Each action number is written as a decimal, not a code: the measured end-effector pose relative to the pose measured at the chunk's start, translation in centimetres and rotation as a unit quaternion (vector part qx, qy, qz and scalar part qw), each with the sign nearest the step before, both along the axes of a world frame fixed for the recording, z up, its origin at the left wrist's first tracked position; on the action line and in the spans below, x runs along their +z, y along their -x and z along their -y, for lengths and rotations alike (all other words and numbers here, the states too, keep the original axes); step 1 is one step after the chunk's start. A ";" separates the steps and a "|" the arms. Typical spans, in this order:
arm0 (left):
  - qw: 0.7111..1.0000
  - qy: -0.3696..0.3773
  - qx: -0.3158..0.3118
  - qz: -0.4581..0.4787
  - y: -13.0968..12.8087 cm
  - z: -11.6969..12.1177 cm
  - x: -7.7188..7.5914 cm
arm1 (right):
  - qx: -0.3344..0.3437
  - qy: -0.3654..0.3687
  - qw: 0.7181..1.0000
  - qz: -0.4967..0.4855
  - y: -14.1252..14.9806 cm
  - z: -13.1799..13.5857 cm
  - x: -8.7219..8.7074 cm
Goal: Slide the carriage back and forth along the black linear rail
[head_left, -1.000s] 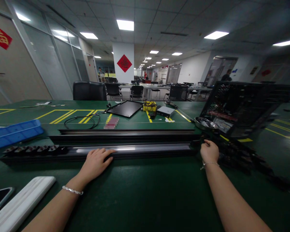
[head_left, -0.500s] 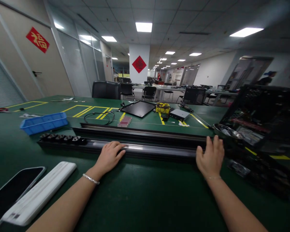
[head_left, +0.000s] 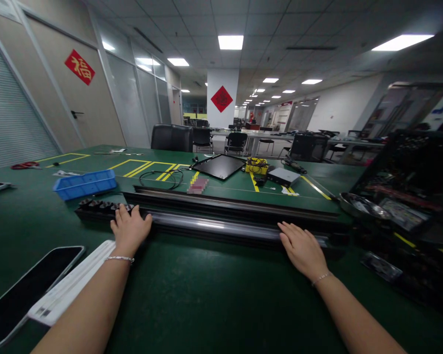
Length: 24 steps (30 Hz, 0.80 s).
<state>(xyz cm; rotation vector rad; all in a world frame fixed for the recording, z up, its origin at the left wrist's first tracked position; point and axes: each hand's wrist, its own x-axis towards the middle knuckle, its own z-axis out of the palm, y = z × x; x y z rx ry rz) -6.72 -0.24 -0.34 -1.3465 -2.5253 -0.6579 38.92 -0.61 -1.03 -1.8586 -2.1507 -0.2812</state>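
**Nothing clasped, nothing lifted**

A long black extruded rail with a polished silver channel [head_left: 214, 228] lies crosswise on the green-matted tabletop [head_left: 206, 295], close to the person's near edge. A second dark metal rail [head_left: 236, 205] runs parallel just behind it. The left hand [head_left: 130, 230] lies palm down at the rail's left part, its fingers [head_left: 124, 211] on a row of small black blocks [head_left: 96, 206] at that end. The right hand [head_left: 301, 250] lies palm down on the near edge toward the right end. Neither grip is closed: both are open and flat, with no finger curled under the metal.

As things lie, the rail sits flat and unlifted. The black blocks occupy only its left end, and the long silver channel shows bare along the middle (the far right end sinks into shadow, so any fittings there cannot be made out).

A blue plastic tray [head_left: 84, 185] stands beyond the blocks. A black smartphone [head_left: 25, 287] and a white ribbed strip [head_left: 72, 284] lie near the left forearm. To the right, a shallow steel dish [head_left: 363, 206] sits beside an open black computer case [head_left: 402, 184]. Farther off lie a flat black panel [head_left: 219, 166] and a small silver box [head_left: 283, 177].
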 end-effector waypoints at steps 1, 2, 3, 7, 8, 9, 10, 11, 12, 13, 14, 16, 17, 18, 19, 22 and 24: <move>1.000 0.014 -0.003 0.001 0.1 -0.1 -0.2 | 0.002 -0.004 1.000 -0.001 0.1 0.1 0.1; 1.000 0.021 -0.003 0.000 0.1 -0.2 -0.3 | 0.004 -0.008 1.000 -0.003 0.2 0.1 0.1; 1.000 0.024 -0.003 0.000 0.1 -0.3 -0.3 | 0.004 -0.011 1.000 -0.004 0.2 0.1 0.2; 1.000 0.025 -0.005 0.000 0.3 -0.5 0.0 | 0.005 -0.011 1.000 -0.004 0.3 0.2 0.3; 1.000 0.024 -0.006 0.002 0.4 -0.5 0.1 | 0.006 -0.010 1.000 -0.004 0.3 0.2 0.3; 1.000 0.021 -0.007 0.005 0.5 -0.5 0.2 | 0.006 -0.010 1.000 -0.006 0.3 0.2 0.3; 1.000 0.019 -0.011 0.009 0.6 -0.6 0.3 | 0.006 -0.010 1.000 -0.007 0.3 0.2 0.3; 1.000 0.017 -0.013 0.013 0.7 -0.6 0.3 | 0.006 -0.010 1.000 -0.008 0.3 0.2 0.4; 1.000 0.013 -0.013 0.017 0.8 -0.6 0.3 | 0.005 -0.011 1.000 -0.010 0.4 0.2 0.4; 1.000 0.011 -0.012 0.022 0.9 -0.7 0.3 | 0.005 -0.011 1.000 -0.011 0.4 0.2 0.4; 1.000 0.009 -0.012 0.026 1.0 -0.7 0.3 | 0.005 -0.011 1.000 -0.012 0.4 0.2 0.5; 0.999 0.008 -0.016 0.033 1.1 -0.8 0.1 | 0.004 -0.010 1.000 -0.013 0.5 0.3 0.5; 0.999 0.009 -0.018 0.035 1.2 -0.8 0.1 | 0.003 -0.009 1.000 -0.014 0.5 0.3 0.6; 0.999 0.008 -0.021 0.036 1.2 -0.9 0.0 | 0.002 -0.008 1.000 -0.015 0.5 0.3 0.6; 0.999 0.007 -0.022 0.038 1.3 -0.9 0.0 | 0.000 -0.008 1.000 -0.015 0.5 0.4 0.6; 0.999 0.004 -0.022 0.043 1.4 -0.9 0.0 | 0.000 -0.010 1.000 -0.018 0.5 0.4 0.6; 0.999 0.001 -0.023 0.044 1.3 -0.9 0.1 | 0.003 -0.010 1.000 -0.018 0.5 0.3 0.5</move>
